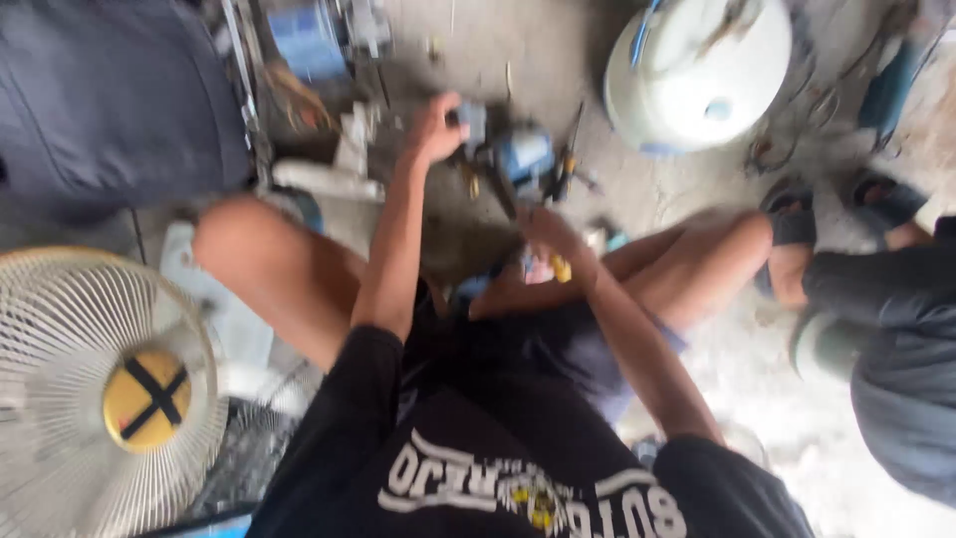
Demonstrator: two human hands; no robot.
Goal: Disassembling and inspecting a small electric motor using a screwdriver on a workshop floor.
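Note:
The picture is blurred. I sit on the floor with my knees apart. My left hand (435,125) reaches forward and its fingers close on a small grey part (472,120) beside a blue and grey motor-like unit (525,154). My right hand (551,237) is lower, between my knees, curled round a small tool with a yellow end (562,268). What lies under that hand is too blurred to tell.
A white fan with a yellow hub (147,399) stands at the lower left. A round white housing (697,70) lies at the top right. Loose tools (568,164) lie on the concrete floor. Another person's sandalled foot (881,199) and dark clothing (901,389) are at the right.

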